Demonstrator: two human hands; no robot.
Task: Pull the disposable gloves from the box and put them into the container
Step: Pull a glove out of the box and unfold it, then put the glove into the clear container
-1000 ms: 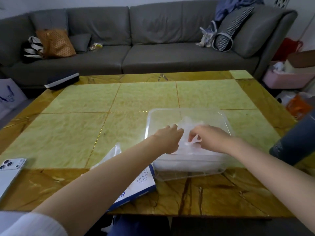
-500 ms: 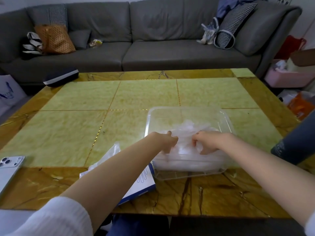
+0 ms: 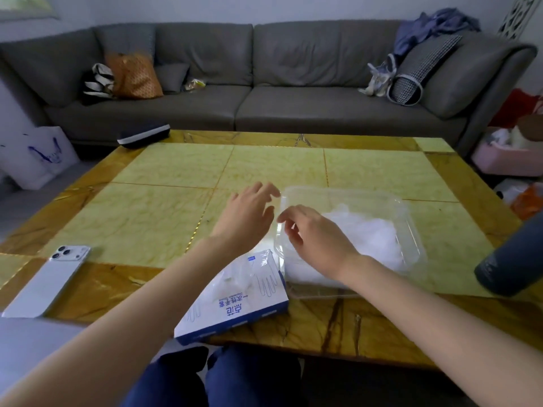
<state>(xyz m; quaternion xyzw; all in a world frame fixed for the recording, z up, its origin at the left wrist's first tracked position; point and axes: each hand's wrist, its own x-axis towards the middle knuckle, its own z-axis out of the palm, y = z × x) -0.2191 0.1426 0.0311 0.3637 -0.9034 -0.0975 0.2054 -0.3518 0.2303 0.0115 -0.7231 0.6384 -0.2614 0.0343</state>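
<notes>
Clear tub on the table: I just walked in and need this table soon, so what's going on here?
A person seated at the table is moving disposable gloves from the blue-and-white box into the clear container, where a crumpled pile lies. Both hands hold nothing: the left hand hovers open beside the container, the right hand above its near left corner. More gloves poke out of the box.

Setting: home living room. A long grey sofa (image 3: 264, 92) runs across the far side. On it are an orange bag (image 3: 133, 76), a checked cushion (image 3: 417, 71) and loose blue clothing (image 3: 435, 24) draped over the backrest. A low tabletop (image 3: 176, 171) of yellow-green stone tiles with a brown border stands before it. A white shopping bag (image 3: 35, 157) and a pink basket (image 3: 505, 160) sit on the floor at either side.
</notes>
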